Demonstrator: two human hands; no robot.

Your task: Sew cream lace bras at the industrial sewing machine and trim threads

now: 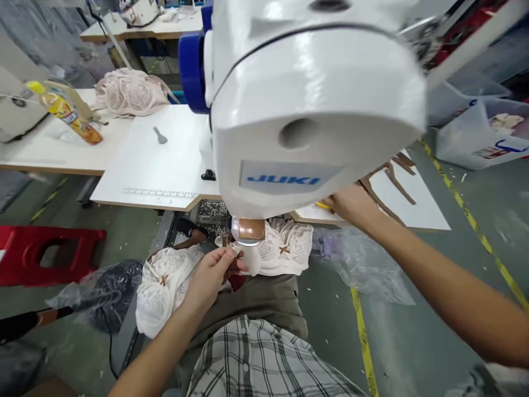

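A white JUKI sewing machine head point(306, 99) fills the upper middle of the head view. Below it, my left hand point(212, 273) pinches the edge of a white lace garment point(165, 286) that drapes over my lap, close under the machine's brown-capped end point(249, 230). My right hand point(351, 205) reaches up behind the machine onto the white table, beside brown strips point(390, 179); a yellow item point(322, 205) shows at its fingers. The machine hides its fingertips.
A white sewing table point(161, 160) holds a grey scoop-like tool point(160, 135), a pile of beige fabric point(130, 91) and an orange bottle point(68, 113). A red stool point(45, 253) stands left. Clear plastic bags point(359, 264) and yellow floor tape point(363, 342) lie right.
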